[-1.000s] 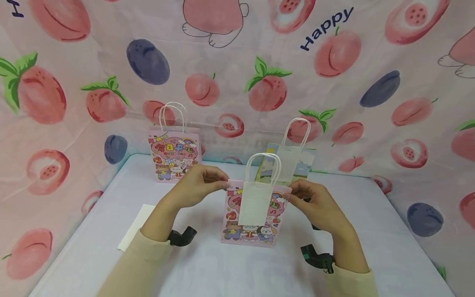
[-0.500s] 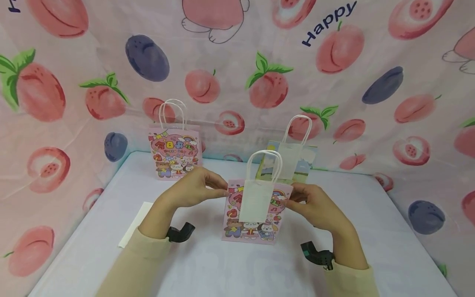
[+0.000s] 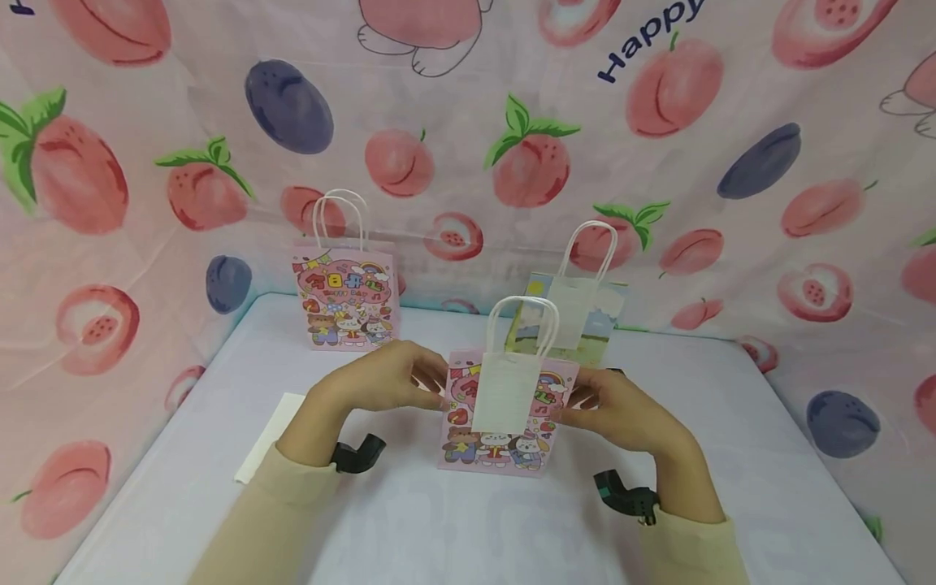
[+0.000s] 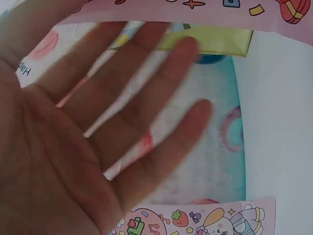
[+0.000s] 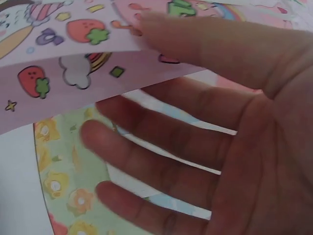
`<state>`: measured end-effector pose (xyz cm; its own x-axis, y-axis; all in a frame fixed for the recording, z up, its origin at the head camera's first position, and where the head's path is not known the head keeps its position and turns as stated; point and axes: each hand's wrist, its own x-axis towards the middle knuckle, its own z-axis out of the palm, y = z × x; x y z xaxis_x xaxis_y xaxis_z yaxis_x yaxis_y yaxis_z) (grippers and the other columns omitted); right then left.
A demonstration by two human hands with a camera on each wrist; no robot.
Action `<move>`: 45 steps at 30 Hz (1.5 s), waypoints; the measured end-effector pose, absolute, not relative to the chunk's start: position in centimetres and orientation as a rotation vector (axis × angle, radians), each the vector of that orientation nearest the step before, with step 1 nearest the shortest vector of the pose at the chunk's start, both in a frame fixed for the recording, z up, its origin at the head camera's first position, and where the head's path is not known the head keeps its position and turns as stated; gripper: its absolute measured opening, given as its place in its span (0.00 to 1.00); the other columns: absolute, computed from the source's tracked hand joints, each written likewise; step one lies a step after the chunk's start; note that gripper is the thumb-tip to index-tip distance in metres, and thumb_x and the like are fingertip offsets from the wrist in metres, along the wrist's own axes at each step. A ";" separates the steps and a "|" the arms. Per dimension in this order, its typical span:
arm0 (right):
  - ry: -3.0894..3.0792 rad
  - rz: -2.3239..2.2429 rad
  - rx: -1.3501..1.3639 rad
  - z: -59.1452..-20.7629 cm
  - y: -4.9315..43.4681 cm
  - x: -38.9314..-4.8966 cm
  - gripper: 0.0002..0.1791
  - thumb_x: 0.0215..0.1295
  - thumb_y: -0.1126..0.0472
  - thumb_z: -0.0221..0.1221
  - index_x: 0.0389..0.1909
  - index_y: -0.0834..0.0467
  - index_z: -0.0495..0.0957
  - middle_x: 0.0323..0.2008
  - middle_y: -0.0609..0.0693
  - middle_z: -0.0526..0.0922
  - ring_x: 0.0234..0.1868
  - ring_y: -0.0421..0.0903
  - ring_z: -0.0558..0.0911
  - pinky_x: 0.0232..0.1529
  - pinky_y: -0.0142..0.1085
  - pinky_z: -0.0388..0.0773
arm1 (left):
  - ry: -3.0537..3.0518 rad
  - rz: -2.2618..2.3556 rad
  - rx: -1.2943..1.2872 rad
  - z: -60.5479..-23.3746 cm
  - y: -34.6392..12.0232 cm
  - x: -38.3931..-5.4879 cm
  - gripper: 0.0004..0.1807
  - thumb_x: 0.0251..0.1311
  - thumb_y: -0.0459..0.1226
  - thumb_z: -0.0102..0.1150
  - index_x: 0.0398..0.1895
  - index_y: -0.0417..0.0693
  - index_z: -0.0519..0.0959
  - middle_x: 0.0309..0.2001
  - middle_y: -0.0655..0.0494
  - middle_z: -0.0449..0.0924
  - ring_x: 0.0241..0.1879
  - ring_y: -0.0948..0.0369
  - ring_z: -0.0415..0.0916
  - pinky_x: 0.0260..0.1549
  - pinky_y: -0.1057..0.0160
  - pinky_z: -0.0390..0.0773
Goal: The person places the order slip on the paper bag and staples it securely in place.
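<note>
A small pink paper bag (image 3: 493, 451) printed with cartoon animals stands upright mid-table, its white handles raised. A white rectangular patch (image 3: 503, 394) below the handles covers part of its front. My left hand (image 3: 383, 378) is at its left edge, thumb tip by the front, other fingers spread and nearly straight in the left wrist view. At the right edge is my right hand (image 3: 617, 410); its thumb (image 5: 195, 41) lies on the front face. The right fingers (image 5: 161, 161) extend behind the side panel, spread apart. Some left fingertips are hidden by the bag.
A matching pink bag (image 3: 347, 301) stands at the back left. Behind the middle bag, to the right, is a landscape-printed bag (image 3: 595, 317) with white handles. A white paper piece (image 3: 270, 439) lies beside my left forearm. Fruit-printed cloth (image 3: 468, 122) hangs behind the table.
Both hands have slid down the bag's side edges from its upper corners, which they were pinching. The bag stays in nearly the same place; the head view has tilted slightly.
</note>
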<state>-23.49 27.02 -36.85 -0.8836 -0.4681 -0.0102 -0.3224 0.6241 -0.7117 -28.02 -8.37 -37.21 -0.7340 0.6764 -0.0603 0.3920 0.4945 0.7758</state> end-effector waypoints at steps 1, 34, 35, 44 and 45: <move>2.643 -1.092 -0.652 -36.9 27.0 -23.5 0.21 0.66 0.56 0.70 0.58 0.54 0.81 0.47 0.45 0.88 0.47 0.45 0.84 0.50 0.38 0.82 | 2.388 1.074 0.884 -37.3 -8.3 -28.0 0.13 0.59 0.44 0.75 0.46 0.59 0.87 0.45 0.64 0.89 0.50 0.61 0.86 0.51 0.56 0.84; 2.459 -1.038 -0.499 -40.3 25.4 -24.8 0.34 0.51 0.59 0.79 0.60 0.50 0.78 0.51 0.44 0.89 0.54 0.47 0.85 0.61 0.57 0.78 | 2.480 0.766 0.706 -39.3 -6.4 -27.5 0.25 0.47 0.47 0.82 0.49 0.56 0.85 0.49 0.63 0.86 0.54 0.55 0.82 0.54 0.52 0.81; 2.473 -1.032 -0.491 -40.3 25.4 -24.8 0.33 0.51 0.58 0.79 0.60 0.51 0.78 0.51 0.44 0.89 0.54 0.48 0.85 0.60 0.56 0.79 | 2.483 0.770 0.706 -39.3 -6.6 -27.6 0.25 0.47 0.47 0.82 0.50 0.56 0.85 0.50 0.62 0.86 0.54 0.54 0.82 0.54 0.52 0.81; 2.627 -1.052 -0.414 -40.6 24.9 -25.3 0.35 0.57 0.50 0.76 0.63 0.54 0.74 0.52 0.47 0.85 0.54 0.49 0.84 0.58 0.50 0.82 | 2.515 0.837 0.648 -39.0 -8.0 -28.4 0.38 0.51 0.51 0.79 0.64 0.49 0.78 0.57 0.57 0.84 0.57 0.54 0.82 0.54 0.51 0.83; 2.630 -1.087 -0.424 -40.7 24.8 -25.4 0.35 0.58 0.50 0.76 0.64 0.54 0.74 0.53 0.48 0.85 0.55 0.50 0.84 0.57 0.50 0.83 | 2.519 0.845 0.647 -38.9 -8.1 -28.5 0.38 0.52 0.52 0.78 0.65 0.49 0.77 0.58 0.56 0.83 0.57 0.54 0.82 0.54 0.51 0.83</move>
<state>-25.42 24.80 -40.74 -0.9228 -0.3631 -0.1290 -0.1660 0.6768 -0.7172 -28.48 -8.13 -38.92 -0.8110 0.5403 -0.2244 0.2958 0.7096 0.6395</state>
